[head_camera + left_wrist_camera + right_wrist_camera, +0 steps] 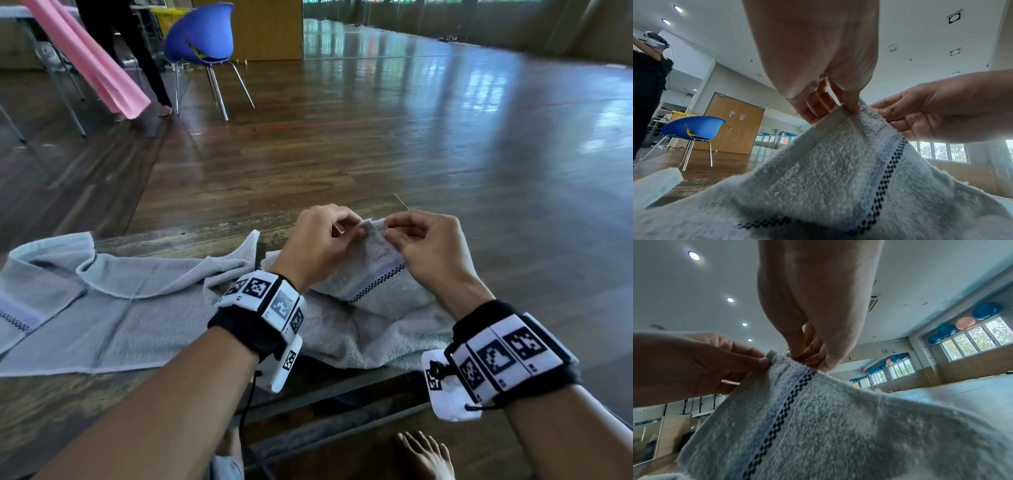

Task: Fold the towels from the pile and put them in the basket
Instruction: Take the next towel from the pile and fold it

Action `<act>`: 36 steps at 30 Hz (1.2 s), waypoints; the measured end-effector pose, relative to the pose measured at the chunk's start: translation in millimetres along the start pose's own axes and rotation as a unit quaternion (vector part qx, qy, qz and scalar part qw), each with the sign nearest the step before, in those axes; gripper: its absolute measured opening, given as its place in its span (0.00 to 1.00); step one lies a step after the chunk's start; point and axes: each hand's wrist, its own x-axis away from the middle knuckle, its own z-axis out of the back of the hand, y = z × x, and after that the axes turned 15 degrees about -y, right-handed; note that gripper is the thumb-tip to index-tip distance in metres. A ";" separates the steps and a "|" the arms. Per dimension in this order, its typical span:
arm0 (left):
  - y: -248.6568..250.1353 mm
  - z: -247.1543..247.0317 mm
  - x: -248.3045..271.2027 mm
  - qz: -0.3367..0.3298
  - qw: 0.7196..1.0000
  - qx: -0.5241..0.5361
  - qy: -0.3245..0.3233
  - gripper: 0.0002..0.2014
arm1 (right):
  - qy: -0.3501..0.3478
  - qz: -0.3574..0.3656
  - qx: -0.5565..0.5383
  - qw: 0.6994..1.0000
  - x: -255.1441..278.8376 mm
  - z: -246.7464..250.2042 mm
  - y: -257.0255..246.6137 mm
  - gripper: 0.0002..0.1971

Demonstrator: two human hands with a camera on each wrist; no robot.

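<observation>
A grey towel with a blue and black-checked stripe lies crumpled on the wooden table, one corner lifted. My left hand pinches that raised corner from the left, thumb and fingers curled on the hem. My right hand pinches the same corner from the right. In the left wrist view the left hand grips the hem of the towel, with the right hand beside it. The right wrist view shows the right hand on the towel edge. No basket is in view.
A second grey towel lies spread on the table's left half. Beyond the table stand a blue chair, a person's legs and a hanging pink cloth. A bare foot shows below the table edge.
</observation>
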 end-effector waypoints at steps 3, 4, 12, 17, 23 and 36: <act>1.8 -1.8 0.1 -0.004 0.999 0.045 0.008 0.07 | -0.003 -0.006 -0.002 1.000 -0.9 2.7 0.6 0.12; 3.0 -2.5 0.2 -0.008 0.998 0.053 0.013 0.07 | -0.007 -0.005 -0.004 1.000 -1.1 2.9 0.0 0.11; 3.3 -6.7 -2.0 -0.020 0.999 0.017 0.032 0.01 | -0.033 -0.013 -0.001 0.999 -4.4 -0.5 1.2 0.14; 0.3 -8.9 -2.7 -0.015 0.999 0.021 0.042 0.02 | -0.049 -0.023 0.005 0.999 -5.1 -0.6 0.4 0.14; 0.0 -8.5 -3.2 -0.018 0.998 0.040 0.033 0.01 | -0.055 -0.030 0.007 0.998 -1.6 -0.8 -1.0 0.13; -4.8 -11.7 -4.0 0.008 1.000 0.020 0.003 0.10 | -0.100 -0.041 0.002 0.994 -2.3 -1.9 -4.1 0.03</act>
